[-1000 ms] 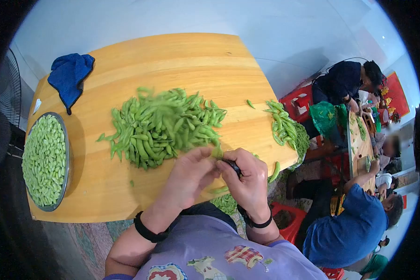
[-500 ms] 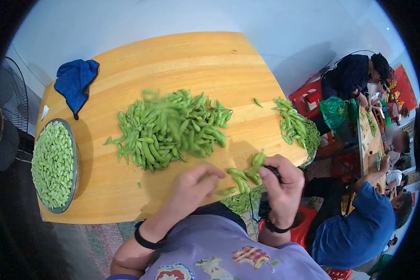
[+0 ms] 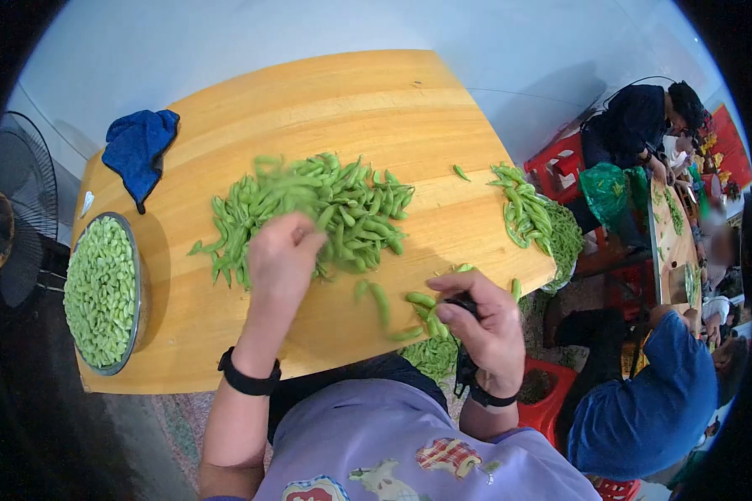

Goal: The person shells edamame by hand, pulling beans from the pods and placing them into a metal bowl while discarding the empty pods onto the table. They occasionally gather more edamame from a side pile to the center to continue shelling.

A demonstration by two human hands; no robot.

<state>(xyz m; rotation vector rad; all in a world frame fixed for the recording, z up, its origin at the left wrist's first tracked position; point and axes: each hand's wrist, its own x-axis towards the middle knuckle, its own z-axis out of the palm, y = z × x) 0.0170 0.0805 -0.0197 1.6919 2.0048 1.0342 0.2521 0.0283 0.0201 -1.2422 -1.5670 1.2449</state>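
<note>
My left hand (image 3: 282, 255) is at the near side of a heap of green soybean pods (image 3: 363, 209) on the wooden table. Its fingers are curled together, and I cannot make out what is between them. My right hand (image 3: 486, 321) is closed around a small black object (image 3: 462, 305), mostly hidden by the fingers. Several loose pods (image 3: 422, 302) lie left of that hand, near the table's front edge. Between the hands are pods (image 3: 379, 302) smeared by motion. At the left, a metal bowl (image 3: 137, 288) is full of shelled green beans (image 3: 100, 292).
A blue cloth (image 3: 140, 150) lies at the table's (image 3: 326, 92) far left, near a fan (image 3: 8, 209). More pods (image 3: 522, 209) sit at the right edge. Below the front edge is a green heap (image 3: 433, 359). People (image 3: 652, 401) sit by another table (image 3: 673, 242) at right.
My left hand has moved left and away from me to the pod heap, and its fingers have curled. The pod at my right fingertips is gone from there; the black object stays in that hand.
</note>
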